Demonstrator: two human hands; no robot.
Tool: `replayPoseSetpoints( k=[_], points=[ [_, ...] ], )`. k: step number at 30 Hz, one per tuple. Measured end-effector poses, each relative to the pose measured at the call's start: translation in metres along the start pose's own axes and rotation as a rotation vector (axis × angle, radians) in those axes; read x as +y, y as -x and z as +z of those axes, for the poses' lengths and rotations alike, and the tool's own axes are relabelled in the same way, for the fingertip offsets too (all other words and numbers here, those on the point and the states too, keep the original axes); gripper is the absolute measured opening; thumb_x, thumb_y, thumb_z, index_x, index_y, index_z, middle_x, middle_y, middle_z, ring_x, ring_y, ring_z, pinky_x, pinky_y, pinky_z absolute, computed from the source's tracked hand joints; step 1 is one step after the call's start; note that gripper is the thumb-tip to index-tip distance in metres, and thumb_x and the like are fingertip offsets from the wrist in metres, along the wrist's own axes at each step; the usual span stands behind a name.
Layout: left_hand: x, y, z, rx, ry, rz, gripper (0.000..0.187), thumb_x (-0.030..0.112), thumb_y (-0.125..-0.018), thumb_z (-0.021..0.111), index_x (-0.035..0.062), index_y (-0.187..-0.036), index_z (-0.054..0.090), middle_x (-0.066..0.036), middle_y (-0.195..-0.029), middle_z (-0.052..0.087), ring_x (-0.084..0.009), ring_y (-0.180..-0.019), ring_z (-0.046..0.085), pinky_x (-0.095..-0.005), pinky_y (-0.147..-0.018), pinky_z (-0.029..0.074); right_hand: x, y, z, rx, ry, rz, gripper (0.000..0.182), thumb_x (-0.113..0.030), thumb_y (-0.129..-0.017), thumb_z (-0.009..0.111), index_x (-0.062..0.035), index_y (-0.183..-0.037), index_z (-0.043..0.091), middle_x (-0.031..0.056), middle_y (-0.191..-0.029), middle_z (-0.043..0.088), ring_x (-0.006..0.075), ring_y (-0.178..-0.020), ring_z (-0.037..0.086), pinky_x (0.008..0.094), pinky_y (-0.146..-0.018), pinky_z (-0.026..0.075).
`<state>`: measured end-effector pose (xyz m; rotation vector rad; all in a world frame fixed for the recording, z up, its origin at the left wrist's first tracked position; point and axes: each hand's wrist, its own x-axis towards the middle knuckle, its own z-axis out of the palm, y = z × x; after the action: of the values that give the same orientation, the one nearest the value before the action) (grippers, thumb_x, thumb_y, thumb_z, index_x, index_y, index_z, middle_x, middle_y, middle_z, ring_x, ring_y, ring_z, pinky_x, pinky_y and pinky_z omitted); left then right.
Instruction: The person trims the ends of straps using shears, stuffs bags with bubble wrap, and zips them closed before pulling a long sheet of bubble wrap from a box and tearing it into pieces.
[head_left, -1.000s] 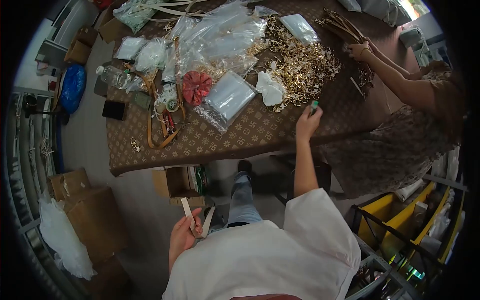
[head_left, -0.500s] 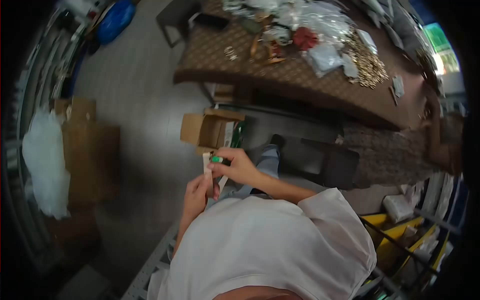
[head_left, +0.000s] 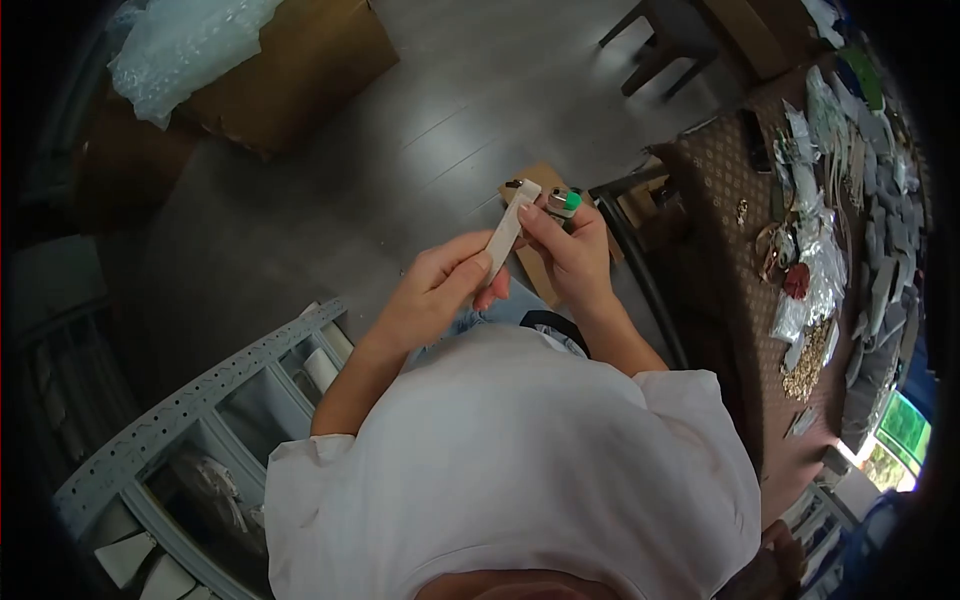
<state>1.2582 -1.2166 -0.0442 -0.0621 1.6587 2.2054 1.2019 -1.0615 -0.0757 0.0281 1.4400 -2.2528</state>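
A flat, light beige strap (head_left: 506, 238) slants upward in front of my body, with a small dark piece at its top end. My left hand (head_left: 437, 292) is closed around the lower part of this strap, thumb on top. Higher up, the thumb of my right hand (head_left: 572, 252) presses against the strap. Tucked in the same right hand is what looks like a lighter (head_left: 564, 200), with a metal end and a green part. The right fingers behind the strap are partly hidden.
An open cardboard box (head_left: 541, 178) stands on the floor beyond my hands. At right, a brown-covered table (head_left: 725, 215) bears plastic bags and small gold pieces. Metal shelving (head_left: 210, 410) is at lower left. A large carton (head_left: 300, 80) with bubble wrap (head_left: 190, 50) and a stool (head_left: 660, 45) stand farther off.
My view has swung left, so the table now lies at right and the shelving shows at lower left. Both hands still hold the strap, now farther from my chest and more tilted.
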Motion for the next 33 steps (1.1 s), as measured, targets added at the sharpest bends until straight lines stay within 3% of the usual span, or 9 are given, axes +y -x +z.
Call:
replayPoseSetpoints(
  k=[8,12,15,21,22,24,25,28,33],
  points=[
    [0.047,-0.121,-0.059,0.058,-0.036,-0.217,0.027,0.014,-0.092,0.035,-0.0003,-0.104,0.055,0.000,-0.067,0.051,-0.0053,-0.058,0.042,-0.0195,-0.054,0.035,-0.023,-0.134,-0.006,0.022,0.103,-0.156,0.011,-0.012,-0.082,0.061,-0.0008,-0.082,0.060,-0.0030,-0.072,0.055,0.0046,-0.069,0.048,0.0208,-0.062,0.039],
    [0.073,-0.220,-0.086,0.018,-0.129,-0.216,0.027,0.015,-0.092,0.036,-0.0009,-0.100,0.055,-0.001,-0.064,0.050,-0.0056,-0.056,0.040,-0.0191,-0.052,0.033,-0.044,-0.228,-0.031,0.094,0.243,-0.137,0.019,-0.020,-0.081,0.063,-0.0003,-0.081,0.061,-0.0030,-0.061,0.049,0.0054,-0.058,0.041,0.0242,-0.051,0.036],
    [0.101,-0.285,-0.105,0.030,-0.068,-0.252,0.027,0.018,-0.093,0.037,-0.0017,-0.095,0.055,-0.001,-0.062,0.048,-0.0062,-0.055,0.039,-0.0194,-0.051,0.032,-0.085,-0.279,-0.047,0.116,0.347,-0.152,0.023,-0.022,-0.080,0.063,0.0007,-0.082,0.060,0.0004,-0.059,0.047,0.0062,-0.057,0.040,0.0246,-0.051,0.036],
    [0.126,-0.404,-0.143,0.150,-0.028,-0.075,0.031,0.024,-0.094,0.036,-0.0003,-0.087,0.053,0.000,-0.054,0.043,-0.0073,-0.046,0.037,-0.0218,-0.044,0.029,-0.101,-0.370,-0.121,0.409,0.696,-0.204,0.025,-0.024,-0.082,0.058,-0.0009,-0.091,0.059,0.0126,-0.073,0.059,0.0236,-0.062,0.055,0.0347,-0.058,0.043],
    [0.124,-0.424,-0.150,0.100,-0.037,-0.075,0.031,0.024,-0.094,0.036,-0.0003,-0.087,0.053,0.000,-0.054,0.043,-0.0073,-0.046,0.037,-0.0218,-0.044,0.029,-0.098,-0.382,-0.138,0.487,0.788,-0.200,0.025,-0.025,-0.083,0.056,-0.0023,-0.095,0.058,0.0145,-0.078,0.059,0.0271,-0.067,0.058,0.0367,-0.061,0.045],
    [0.119,-0.472,-0.162,0.226,0.051,-0.199,0.031,0.025,-0.094,0.037,0.0004,-0.086,0.053,0.000,-0.053,0.043,-0.0079,-0.045,0.036,-0.0226,-0.043,0.028,-0.086,-0.404,-0.172,0.636,0.891,-0.162,0.027,-0.026,-0.084,0.054,-0.0030,-0.098,0.057,0.0163,-0.084,0.059,0.0319,-0.074,0.057,0.0400,-0.065,0.045],
    [0.121,-0.497,-0.163,0.200,0.045,-0.263,0.030,0.026,-0.093,0.038,0.0008,-0.086,0.053,-0.001,-0.053,0.042,-0.0084,-0.044,0.036,-0.0230,-0.043,0.028,-0.088,-0.408,-0.184,0.723,0.989,-0.087,0.028,-0.027,-0.085,0.051,-0.0038,-0.101,0.056,0.0181,-0.090,0.059,0.0367,-0.081,0.057,0.0432,-0.069,0.046],
    [0.139,-0.572,-0.151,0.012,-0.014,-0.364,0.029,0.027,-0.093,0.040,0.0013,-0.087,0.053,-0.001,-0.053,0.042,-0.0085,-0.044,0.036,-0.0229,-0.043,0.027,-0.101,-0.424,-0.218,0.782,1.008,0.059,0.028,-0.030,-0.086,0.047,-0.0049,-0.092,0.057,0.0181,-0.089,0.058,0.0377,-0.080,0.057,0.0444,-0.068,0.047],
    [0.180,-0.699,-0.111,-0.298,-0.221,-0.425,0.028,0.025,-0.092,0.042,0.0002,-0.090,0.054,-0.001,-0.054,0.045,-0.0084,-0.046,0.038,-0.0225,-0.045,0.029,-0.128,-0.446,-0.254,1.070,0.963,0.044,0.026,-0.029,-0.085,0.050,-0.0051,-0.091,0.058,0.0173,-0.086,0.057,0.0362,-0.077,0.057,0.0436,-0.068,0.047]
  ],
)
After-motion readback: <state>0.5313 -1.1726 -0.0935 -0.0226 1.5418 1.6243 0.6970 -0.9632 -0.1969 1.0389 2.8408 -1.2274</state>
